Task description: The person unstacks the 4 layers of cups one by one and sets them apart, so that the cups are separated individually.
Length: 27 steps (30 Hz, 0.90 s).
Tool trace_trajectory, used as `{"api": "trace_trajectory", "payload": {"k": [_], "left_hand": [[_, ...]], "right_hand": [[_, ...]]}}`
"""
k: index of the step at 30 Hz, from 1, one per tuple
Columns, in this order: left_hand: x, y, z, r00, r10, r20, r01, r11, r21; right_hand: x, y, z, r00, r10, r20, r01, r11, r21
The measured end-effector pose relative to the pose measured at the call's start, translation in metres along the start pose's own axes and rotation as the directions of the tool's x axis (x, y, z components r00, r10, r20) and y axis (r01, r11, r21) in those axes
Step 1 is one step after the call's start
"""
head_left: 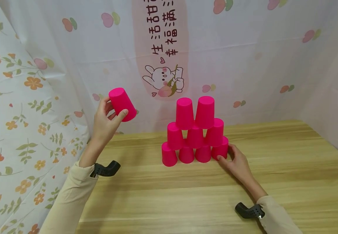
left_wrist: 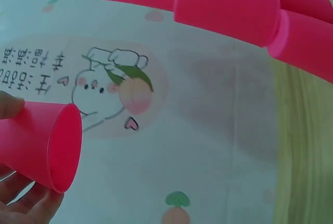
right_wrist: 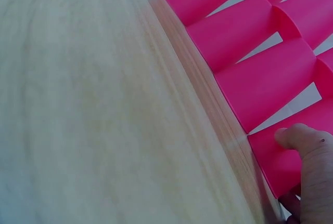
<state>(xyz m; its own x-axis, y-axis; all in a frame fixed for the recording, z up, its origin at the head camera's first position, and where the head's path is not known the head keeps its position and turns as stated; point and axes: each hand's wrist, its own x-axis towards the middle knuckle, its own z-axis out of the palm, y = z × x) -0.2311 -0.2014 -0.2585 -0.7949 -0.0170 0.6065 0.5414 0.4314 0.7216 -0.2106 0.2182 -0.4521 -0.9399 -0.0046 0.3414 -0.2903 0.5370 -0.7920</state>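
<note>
Nine pink cups form the pyramid [head_left: 195,133] on the counter [head_left: 274,169]: four at the bottom, three above, two on top, all upside down. One slot left at the peak.

My left hand [head_left: 106,122] pinches a tenth cup [head_left: 122,104], thumb on the near side, fingers behind, held up in the air well left of the stack and tilted, mouth pointing down-right. Left wrist view shows the open rim [left_wrist: 65,148] facing the pyramid and fingertips curled under it.

My right hand [head_left: 236,161] rests on the counter, thumb and fingers loosely curled round the bottom-right cup [head_left: 220,149], touching it. Right wrist view confirms the thumb [right_wrist: 299,138] pressed on that cup's wall.

Step in hand, as I read it: capping the pyramid, base steadied by the right hand. Next move calls for carrying the cup right and above the top pair, turning it fully mouth-down, centring it over the gap between the two, lowering gently. Risk: any sideways nudge could topple the top row.

Floral curtain [head_left: 25,97] behind and left.
</note>
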Motion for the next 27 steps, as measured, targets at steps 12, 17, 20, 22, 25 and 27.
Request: {"api": "trace_trajectory", "payload": {"k": [12,17,20,22,25,27], "left_hand": [[-0.021,-0.023,-0.010,0.995,-0.104,-0.010,0.104,0.994,0.028],[-0.027,-0.033,-0.013,0.989,-0.146,-0.014,0.146,0.989,0.024],[-0.033,-0.042,-0.014,0.983,-0.183,-0.020,0.183,0.983,0.015],[-0.038,-0.047,-0.014,0.978,-0.205,-0.026,0.206,0.978,0.026],[-0.046,-0.056,-0.013,0.973,-0.227,-0.033,0.229,0.972,0.060],[-0.051,-0.062,-0.012,0.969,-0.247,-0.025,0.248,0.966,0.068]], "right_hand": [[0.000,-0.001,-0.001,1.000,-0.003,0.017,0.003,1.000,0.012],[-0.001,-0.001,-0.004,1.000,0.000,0.009,0.000,1.000,0.000],[-0.001,0.000,-0.005,1.000,0.000,0.013,0.000,1.000,0.001],[-0.001,0.001,-0.004,1.000,0.004,0.015,-0.004,1.000,-0.006],[-0.001,0.002,-0.002,1.000,0.011,0.017,-0.011,1.000,-0.023],[-0.001,0.002,-0.001,1.000,0.012,0.018,-0.011,0.999,-0.031]]}}
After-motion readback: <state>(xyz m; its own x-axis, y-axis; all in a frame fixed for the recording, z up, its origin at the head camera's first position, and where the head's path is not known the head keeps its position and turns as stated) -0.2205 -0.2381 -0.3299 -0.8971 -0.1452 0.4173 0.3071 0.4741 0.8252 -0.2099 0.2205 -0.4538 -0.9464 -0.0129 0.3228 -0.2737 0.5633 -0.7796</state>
